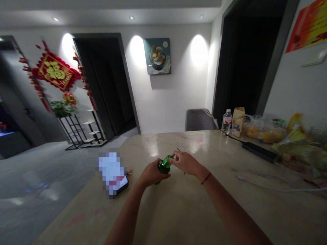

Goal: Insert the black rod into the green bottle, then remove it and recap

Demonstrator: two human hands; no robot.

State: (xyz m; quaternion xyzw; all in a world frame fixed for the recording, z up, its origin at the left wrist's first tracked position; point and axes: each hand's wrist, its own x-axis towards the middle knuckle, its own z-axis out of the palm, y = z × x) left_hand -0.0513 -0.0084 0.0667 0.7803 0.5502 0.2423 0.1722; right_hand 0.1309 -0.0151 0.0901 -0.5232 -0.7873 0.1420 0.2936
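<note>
On top of one big, shiny, cream-coloured, stone-look worktop, two bare hands are close together near the middle. The left hand has its grip wrapped around one dark green, round, smooth thing. One bright green, shiny, crinkly piece is at the top of that round thing. The right hand has its fingertips touching the bright piece — I cannot tell if its grip is pinching it tight. One thin dark red string bracelet goes around the right wrist.

To the left of the hands lies one black-edged flat phone, partly hidden by a patch of blurry squares. Far back on the right stand two things side by side — one clear plastic bottle with a white cap and one brown paper bag. Nearer than those lies one long black plastic box. One thin white cable runs to the right edge. Behind the worktop is one grey padded chair.
</note>
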